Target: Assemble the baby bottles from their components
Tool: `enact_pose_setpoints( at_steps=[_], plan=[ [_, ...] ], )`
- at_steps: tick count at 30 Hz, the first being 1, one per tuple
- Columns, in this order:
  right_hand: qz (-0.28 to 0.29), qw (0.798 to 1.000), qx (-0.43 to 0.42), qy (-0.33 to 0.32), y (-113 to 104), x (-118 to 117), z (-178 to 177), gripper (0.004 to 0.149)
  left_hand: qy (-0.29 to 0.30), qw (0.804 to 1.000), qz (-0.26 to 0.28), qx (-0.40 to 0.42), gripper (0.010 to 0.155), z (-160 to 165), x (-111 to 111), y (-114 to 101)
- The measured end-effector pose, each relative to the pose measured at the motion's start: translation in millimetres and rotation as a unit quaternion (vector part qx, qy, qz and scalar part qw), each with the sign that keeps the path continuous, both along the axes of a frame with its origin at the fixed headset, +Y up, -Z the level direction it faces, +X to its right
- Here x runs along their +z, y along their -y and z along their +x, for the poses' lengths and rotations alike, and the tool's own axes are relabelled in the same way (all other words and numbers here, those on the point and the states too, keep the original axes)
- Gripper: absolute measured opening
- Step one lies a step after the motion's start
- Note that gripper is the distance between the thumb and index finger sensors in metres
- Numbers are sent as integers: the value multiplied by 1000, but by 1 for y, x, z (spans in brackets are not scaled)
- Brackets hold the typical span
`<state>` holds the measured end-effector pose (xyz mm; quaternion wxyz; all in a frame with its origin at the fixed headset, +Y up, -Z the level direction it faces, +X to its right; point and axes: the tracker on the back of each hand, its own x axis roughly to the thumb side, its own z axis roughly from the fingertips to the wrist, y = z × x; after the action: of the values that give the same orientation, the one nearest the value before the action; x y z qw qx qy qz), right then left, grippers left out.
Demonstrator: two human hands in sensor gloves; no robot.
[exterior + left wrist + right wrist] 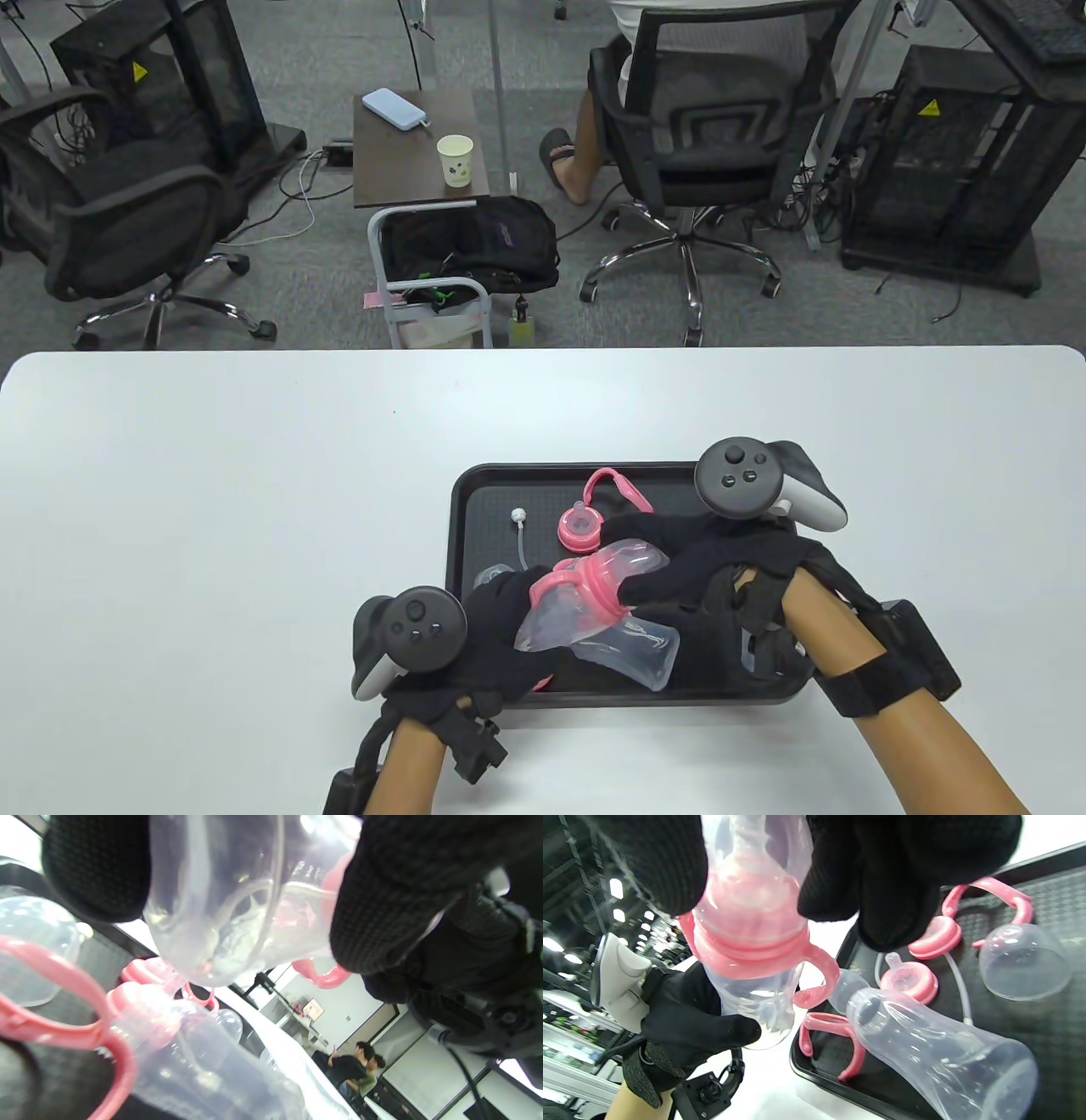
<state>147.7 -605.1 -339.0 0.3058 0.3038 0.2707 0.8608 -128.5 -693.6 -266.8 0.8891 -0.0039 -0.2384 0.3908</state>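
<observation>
Both hands hold one clear baby bottle point(556, 618) with a pink handled collar point(585, 586) above the black tray point(462, 526). My left hand point(496, 632) grips the bottle's body, seen close in the left wrist view point(220, 921). My right hand point(670, 560) grips the clear cap point(635, 560) at the top end, over the pink collar point(746, 955). A second clear bottle point(632, 649) lies on the tray, also in the right wrist view point(933, 1043). A pink teat ring point(579, 526), a pink handle ring point(615, 488) and a white straw point(520, 543) lie on the tray.
A loose clear dome cap point(1024, 963) and a spare pink handle piece point(840, 1052) lie on the tray. The white table point(212, 509) stretches left and behind. Beyond its far edge stand office chairs point(704, 144) and a small side table point(416, 153).
</observation>
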Motion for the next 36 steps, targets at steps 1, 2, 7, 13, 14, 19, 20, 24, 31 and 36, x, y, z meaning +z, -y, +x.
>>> enact_pose_setpoints(
  at_steps=[1,2,7,13,14,19,20,24,31,36],
  plan=[
    [0,1000,-16,3,-1,2,1,80,-7,1000,11,9,90,1,2,-1],
    [6,1000,-22,7,-2,4,1,80,-9,1000,15,9,90,3,3,-4],
    [2,1000,-20,7,0,8,3,81,-47,997,55,-3,91,9,10,-7],
    [3,1000,-16,10,5,8,4,81,-87,992,83,-26,91,17,18,-8],
    [-4,1000,-23,8,7,6,3,82,-110,987,109,-46,91,18,19,-9],
    [-12,999,-40,14,4,5,4,82,-126,984,123,-43,91,23,24,-10],
    [-13,999,-42,15,3,5,4,82,-130,982,129,-47,91,24,25,-11],
    [-4,999,-31,12,2,7,1,82,-152,975,145,-72,91,26,29,-15],
    [-24,999,-41,20,6,9,-1,84,-153,974,151,-66,90,30,30,-14],
    [-37,998,-49,34,13,9,0,87,-157,972,156,-80,90,29,31,-17]
  ],
)
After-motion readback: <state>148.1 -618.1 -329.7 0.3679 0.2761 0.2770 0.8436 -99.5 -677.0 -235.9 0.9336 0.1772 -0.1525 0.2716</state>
